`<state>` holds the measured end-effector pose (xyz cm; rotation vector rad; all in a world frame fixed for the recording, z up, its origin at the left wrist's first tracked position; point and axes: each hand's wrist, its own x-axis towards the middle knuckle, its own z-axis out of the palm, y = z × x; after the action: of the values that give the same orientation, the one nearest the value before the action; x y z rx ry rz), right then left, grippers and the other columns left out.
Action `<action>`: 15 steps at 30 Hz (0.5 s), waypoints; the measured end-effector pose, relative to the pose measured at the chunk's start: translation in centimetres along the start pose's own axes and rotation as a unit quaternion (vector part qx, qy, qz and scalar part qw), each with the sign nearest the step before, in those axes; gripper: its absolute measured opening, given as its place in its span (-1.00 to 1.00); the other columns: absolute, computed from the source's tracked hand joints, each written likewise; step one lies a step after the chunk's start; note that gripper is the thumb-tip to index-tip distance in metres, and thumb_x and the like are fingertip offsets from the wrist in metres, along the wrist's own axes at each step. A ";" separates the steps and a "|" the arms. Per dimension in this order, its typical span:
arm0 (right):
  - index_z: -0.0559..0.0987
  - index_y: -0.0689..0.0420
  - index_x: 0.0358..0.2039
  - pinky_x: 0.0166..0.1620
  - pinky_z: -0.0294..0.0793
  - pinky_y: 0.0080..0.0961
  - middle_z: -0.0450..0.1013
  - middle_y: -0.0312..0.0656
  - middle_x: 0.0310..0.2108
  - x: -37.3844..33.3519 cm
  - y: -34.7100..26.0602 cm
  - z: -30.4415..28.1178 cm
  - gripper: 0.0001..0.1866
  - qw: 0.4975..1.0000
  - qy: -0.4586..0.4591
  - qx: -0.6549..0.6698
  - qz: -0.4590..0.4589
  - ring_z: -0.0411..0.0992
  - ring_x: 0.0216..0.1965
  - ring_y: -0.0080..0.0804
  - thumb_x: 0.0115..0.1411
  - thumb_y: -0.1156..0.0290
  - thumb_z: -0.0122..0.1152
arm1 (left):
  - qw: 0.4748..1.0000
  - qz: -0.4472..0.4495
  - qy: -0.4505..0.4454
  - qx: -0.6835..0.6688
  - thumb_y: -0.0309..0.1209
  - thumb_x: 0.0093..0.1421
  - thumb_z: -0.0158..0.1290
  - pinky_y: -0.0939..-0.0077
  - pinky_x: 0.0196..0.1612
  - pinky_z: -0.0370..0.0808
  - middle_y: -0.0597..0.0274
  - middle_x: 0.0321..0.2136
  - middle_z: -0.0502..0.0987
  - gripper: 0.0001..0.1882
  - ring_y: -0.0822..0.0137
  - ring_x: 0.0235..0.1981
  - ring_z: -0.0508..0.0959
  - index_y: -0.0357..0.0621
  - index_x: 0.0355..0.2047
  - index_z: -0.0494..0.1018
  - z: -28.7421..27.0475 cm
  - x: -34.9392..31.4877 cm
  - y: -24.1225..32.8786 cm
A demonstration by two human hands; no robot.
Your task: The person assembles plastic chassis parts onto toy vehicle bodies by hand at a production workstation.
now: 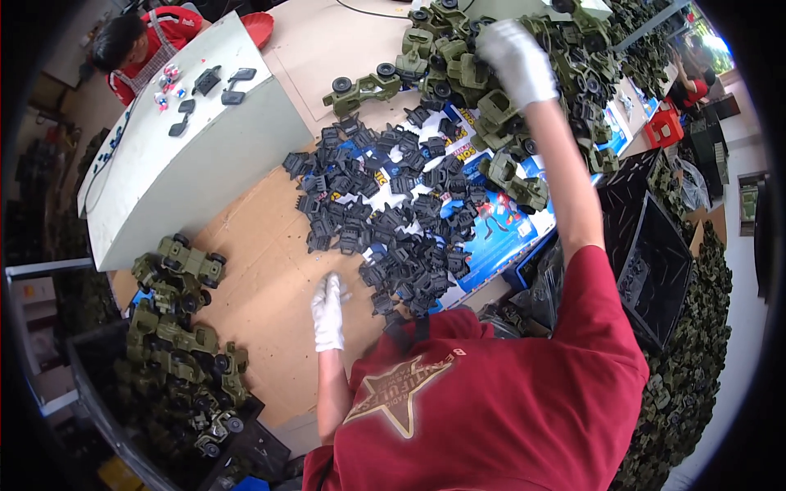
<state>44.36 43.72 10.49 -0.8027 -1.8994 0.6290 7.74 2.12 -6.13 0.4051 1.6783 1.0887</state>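
"White gloves (328, 317)?"
"Two."
"Olive-green toy jeeps (365, 90)?"
"Dozens, too overlapped for an exact count."
"Black plastic toy parts (407, 282)?"
"Dozens as well; the heap hides many."
"Round red trays (260, 29)?"
"Just one in view."

It's a toy workshop (heaped green vehicles (496, 113), black parts (401, 252)).

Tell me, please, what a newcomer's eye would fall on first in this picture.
Probably the heap of olive-green toy vehicles at the upper right of centre, with the white-gloved right hand at it. Next might come the black plastic parts strewn across the middle, with the gloved left hand near their lower left edge.
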 end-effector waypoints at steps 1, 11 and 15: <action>0.54 0.30 -0.12 -0.03 0.51 -0.43 0.58 -0.13 -0.20 0.3 -1.2 4.5 -0.72 0.992 -0.123 -0.015 -0.016 0.50 -0.08 -0.38 0.26 0.37 0.16 | 1.000 0.001 0.008 -0.003 -0.13 0.37 -0.02 0.44 -0.12 0.57 0.11 -0.03 0.52 -0.49 0.29 -0.10 0.57 -0.30 0.13 0.39 -0.1 -0.4 -0.2; 0.22 -0.14 0.31 0.17 0.19 -0.01 0.29 -0.10 0.10 1.0 9.2 22.5 -0.24 0.771 -0.284 -0.569 -0.041 0.26 0.10 -0.09 0.06 0.47 0.18 | 0.997 -0.028 0.058 0.041 -0.30 0.34 0.08 0.67 -0.26 0.46 0.40 -0.34 0.54 -0.69 0.60 -0.38 0.45 -0.31 -0.07 0.53 -1.5 -4.1 -3.8; 0.41 0.04 0.06 0.02 0.31 -0.12 0.41 -0.05 -0.07 2.2 6.9 21.5 -0.48 0.808 -0.321 -0.492 0.035 0.36 0.02 -0.10 0.04 0.33 0.24 | 0.993 -0.020 0.068 0.093 -0.33 0.34 0.07 0.67 -0.32 0.42 0.42 -0.43 0.50 -0.73 0.60 -0.44 0.38 -0.31 -0.13 0.54 -1.2 -4.9 -1.2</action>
<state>26.03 47.97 -2.23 -1.4264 -2.8768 -0.1688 8.90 -2.62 -4.25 0.4208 1.9101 0.9510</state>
